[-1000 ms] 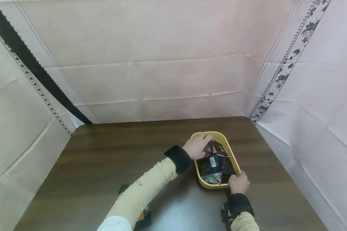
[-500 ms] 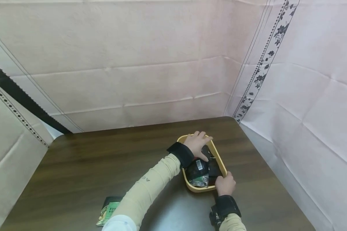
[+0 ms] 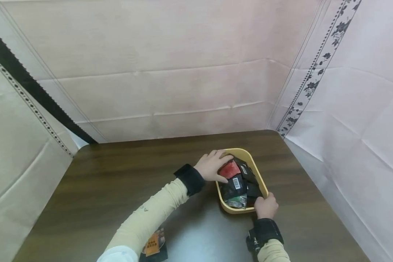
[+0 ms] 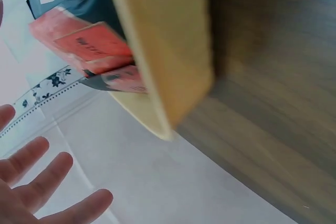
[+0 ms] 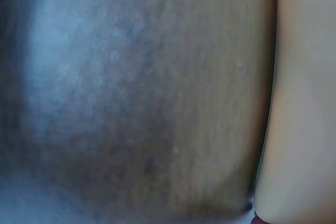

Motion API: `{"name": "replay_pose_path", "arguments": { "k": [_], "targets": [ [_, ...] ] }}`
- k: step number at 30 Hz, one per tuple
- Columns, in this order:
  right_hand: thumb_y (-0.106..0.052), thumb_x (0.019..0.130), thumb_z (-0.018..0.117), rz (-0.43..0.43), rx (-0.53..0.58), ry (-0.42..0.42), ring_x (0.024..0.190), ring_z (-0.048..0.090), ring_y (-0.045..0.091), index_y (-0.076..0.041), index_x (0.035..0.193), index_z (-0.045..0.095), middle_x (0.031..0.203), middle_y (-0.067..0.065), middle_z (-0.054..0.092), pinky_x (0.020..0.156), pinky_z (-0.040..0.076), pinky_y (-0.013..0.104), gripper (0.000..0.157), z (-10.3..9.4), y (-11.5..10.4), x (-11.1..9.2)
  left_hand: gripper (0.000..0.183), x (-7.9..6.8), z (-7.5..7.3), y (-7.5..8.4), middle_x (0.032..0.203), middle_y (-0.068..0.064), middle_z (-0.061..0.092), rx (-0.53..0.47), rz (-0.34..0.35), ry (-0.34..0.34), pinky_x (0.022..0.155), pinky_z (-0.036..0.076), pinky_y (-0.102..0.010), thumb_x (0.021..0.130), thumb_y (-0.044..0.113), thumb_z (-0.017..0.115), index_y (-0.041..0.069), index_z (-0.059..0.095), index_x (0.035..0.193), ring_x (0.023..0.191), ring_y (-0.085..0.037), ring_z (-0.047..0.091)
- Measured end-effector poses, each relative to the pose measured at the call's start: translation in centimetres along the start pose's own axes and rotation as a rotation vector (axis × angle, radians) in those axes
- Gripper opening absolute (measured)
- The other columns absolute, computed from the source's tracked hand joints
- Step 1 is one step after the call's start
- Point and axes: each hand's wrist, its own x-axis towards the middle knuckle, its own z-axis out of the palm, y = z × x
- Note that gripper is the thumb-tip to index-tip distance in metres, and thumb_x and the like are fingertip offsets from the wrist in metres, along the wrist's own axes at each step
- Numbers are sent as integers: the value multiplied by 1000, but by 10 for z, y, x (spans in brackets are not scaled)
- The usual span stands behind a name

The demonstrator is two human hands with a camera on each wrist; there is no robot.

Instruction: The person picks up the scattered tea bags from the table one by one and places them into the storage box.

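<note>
A yellow plastic basket [image 3: 226, 207] stands on the right half of the table, with several packets inside. Among them are a black packet with a barcode label [image 3: 237, 183] and a red packet [image 3: 229, 169] at the far end. My left hand [image 3: 211, 166] hovers at the basket's far left rim, fingers spread and thumb over the packets. In the left wrist view its fingers [image 4: 50, 179] are straight, with nothing between them. My right hand [image 3: 266, 206] grips the basket's near right corner. Its fingers are mostly hidden; the right wrist view is blurred.
On the brown wooden table [image 3: 118, 182], a dark packet with an orange label [image 3: 153, 244] lies near the front, partly under my left sleeve [image 3: 147, 214]. White patterned cloth [image 3: 183, 91] hangs behind the table and along both sides.
My left hand has drawn back from over the packets to the left rim, its fingers spread. The red packet shows more fully now. My right hand stays on the basket's corner.
</note>
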Motion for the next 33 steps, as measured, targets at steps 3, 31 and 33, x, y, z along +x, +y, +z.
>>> {"name": "replay_pose_path", "arguments": {
  "k": [3, 31, 33],
  "targets": [
    [-1, 77, 36, -1, 6, -6, 93, 48, 52, 16, 109, 48, 101, 38, 51, 79, 38, 57, 38, -1, 1, 5, 88, -18, 4, -12, 141, -8, 33, -1, -6, 11, 92, 37, -48, 67, 53, 73, 24, 35, 140, 124, -26, 33],
    [-4, 80, 32, 85, 7, -4, 101, 41, 54, 17, 117, 43, 109, 38, 46, 88, 32, 58, 45, -44, 14, 38, 89, -198, 54, -18, 128, -4, 39, 0, -177, -327, 66, 49, -47, 52, 44, 83, 29, 44, 131, 102, -25, 42],
    [-5, 79, 32, 79, 0, 2, 101, 41, 55, 16, 117, 43, 108, 38, 47, 88, 32, 58, 45, -47, 16, 39, 91, -198, 58, -15, 130, -6, 38, -8, -181, -334, 68, 49, -48, 52, 44, 84, 29, 43, 131, 105, -28, 41]
  ]
}}
